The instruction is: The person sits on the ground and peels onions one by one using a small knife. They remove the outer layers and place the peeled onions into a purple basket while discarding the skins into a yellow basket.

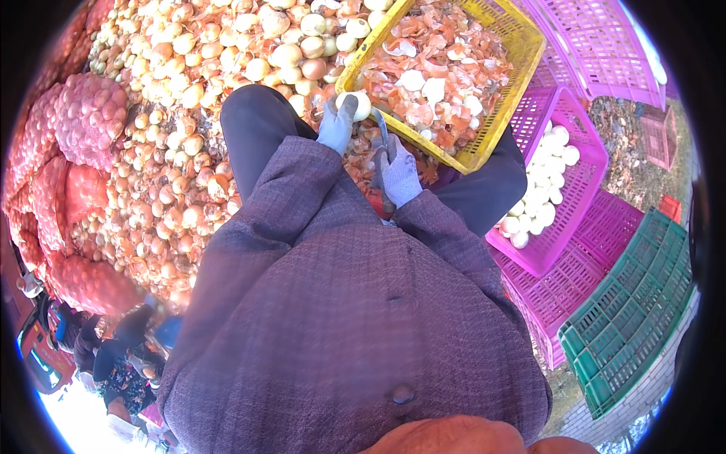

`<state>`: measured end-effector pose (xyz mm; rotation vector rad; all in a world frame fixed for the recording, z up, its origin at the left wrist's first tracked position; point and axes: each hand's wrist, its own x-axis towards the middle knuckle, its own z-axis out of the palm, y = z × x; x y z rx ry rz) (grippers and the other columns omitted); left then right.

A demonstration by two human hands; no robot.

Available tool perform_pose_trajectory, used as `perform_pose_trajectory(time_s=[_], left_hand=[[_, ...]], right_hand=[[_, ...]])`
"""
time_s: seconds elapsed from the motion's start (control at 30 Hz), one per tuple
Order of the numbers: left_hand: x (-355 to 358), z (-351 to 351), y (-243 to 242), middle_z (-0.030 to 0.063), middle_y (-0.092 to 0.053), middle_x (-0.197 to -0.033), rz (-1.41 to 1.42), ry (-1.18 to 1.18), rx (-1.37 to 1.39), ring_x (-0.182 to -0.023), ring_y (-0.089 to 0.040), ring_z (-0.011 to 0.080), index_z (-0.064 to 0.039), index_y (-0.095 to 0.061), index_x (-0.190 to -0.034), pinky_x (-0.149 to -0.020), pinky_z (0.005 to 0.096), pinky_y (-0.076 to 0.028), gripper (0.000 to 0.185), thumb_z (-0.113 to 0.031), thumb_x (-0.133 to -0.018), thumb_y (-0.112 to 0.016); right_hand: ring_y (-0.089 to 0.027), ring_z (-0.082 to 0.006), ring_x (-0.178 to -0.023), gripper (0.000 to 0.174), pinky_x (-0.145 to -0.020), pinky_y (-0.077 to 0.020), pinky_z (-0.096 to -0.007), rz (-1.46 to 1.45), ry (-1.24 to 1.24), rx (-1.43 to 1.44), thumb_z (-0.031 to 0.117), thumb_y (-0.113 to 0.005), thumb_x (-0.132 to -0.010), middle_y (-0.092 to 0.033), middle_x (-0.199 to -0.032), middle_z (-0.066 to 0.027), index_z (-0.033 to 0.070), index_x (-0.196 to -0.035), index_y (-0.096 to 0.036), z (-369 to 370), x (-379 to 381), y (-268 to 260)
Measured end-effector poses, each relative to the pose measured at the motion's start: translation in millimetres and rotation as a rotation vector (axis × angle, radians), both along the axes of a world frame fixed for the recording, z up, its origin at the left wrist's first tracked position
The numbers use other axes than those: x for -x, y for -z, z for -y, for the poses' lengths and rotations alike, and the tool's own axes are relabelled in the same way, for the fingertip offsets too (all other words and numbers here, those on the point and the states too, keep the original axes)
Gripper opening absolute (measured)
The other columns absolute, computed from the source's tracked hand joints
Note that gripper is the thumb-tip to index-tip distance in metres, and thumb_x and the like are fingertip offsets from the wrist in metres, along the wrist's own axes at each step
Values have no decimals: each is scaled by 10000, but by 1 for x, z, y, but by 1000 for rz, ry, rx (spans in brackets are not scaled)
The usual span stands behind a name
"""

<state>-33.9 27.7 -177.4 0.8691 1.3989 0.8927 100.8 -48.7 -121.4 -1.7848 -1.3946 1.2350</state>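
My left hand (337, 126), in a light grey-blue glove, grips a peeled white onion (357, 106) by the near corner of a yellow plastic crate (524, 59). My right hand (400, 173), gloved the same way, is closed around a knife with a narrow curved blade (381, 126); the fingers partly hide its handle. The blade's tip is close to the onion, though I cannot tell whether they touch. Loose onion skins (437, 74) fill much of the yellow crate, which sits in front of me over my right leg. More skins lie between my legs.
Unpeeled onions (164, 198) spread to my front and left, with filled red mesh sacks (91, 122) beyond. On my right, a magenta crate (590, 170) holds peeled onions (541, 193), near stacked magenta crates and a green crate (629, 312). Other people (122, 363) are at lower left.
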Motion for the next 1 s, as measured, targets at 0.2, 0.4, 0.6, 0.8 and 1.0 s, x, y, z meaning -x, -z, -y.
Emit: perform_pose_trajectory(time_s=[0.2, 0.4, 0.6, 0.8, 1.0], left_hand=[[-15, 4, -17, 180, -561, -1067, -50, -96, 37, -918, -573, 204, 80, -374, -1203, -795, 291, -466, 565, -340, -872, -556], [-32, 9, -24, 190, -516, -1090, -38, -152, 82, -955, -551, 221, 74, -314, -1202, -830, 305, -457, 594, -279, -837, -622], [-36, 14, -28, 182, -511, -1082, -101, -182, 8, -948, -547, 201, 61, -306, -1206, -812, 307, -467, 616, -296, -832, -641], [-25, 8, 13, 143, -592, -983, 40, -148, -33, -794, -586, 164, 41, -368, -1209, -671, 277, -486, 623, -404, -844, -606], [-18, 0, -5, 114, -609, -959, 212, -208, 154, -719, -594, 179, 0, -434, -1185, -618, 290, -501, 498, -370, -879, -569]], right_hand=[[-635, -355, -729, 506, -639, -514, -436, 449, -244, 28, 179, -512, -855, -619, -814, -242, -3, -1297, -346, -13, 7, -17], [-638, -365, -730, 540, -650, -521, -442, 578, -277, 153, 174, -505, -848, -625, -830, -248, -3, -1323, -319, -13, 11, -19], [-603, -406, -866, 454, -753, -499, -445, 429, -314, 65, 165, -498, -843, -602, -931, -287, -13, -1246, -393, -33, -6, -3], [-593, -299, -722, 388, -642, -488, -370, 59, -181, 74, 181, -502, -856, -600, -882, -184, 5, -1197, -449, -40, -22, 20], [-354, -36, -459, 345, -438, -307, -188, -1259, 352, 541, 169, -430, -900, -485, -689, 0, -7, -1193, -474, -37, -24, -18]])
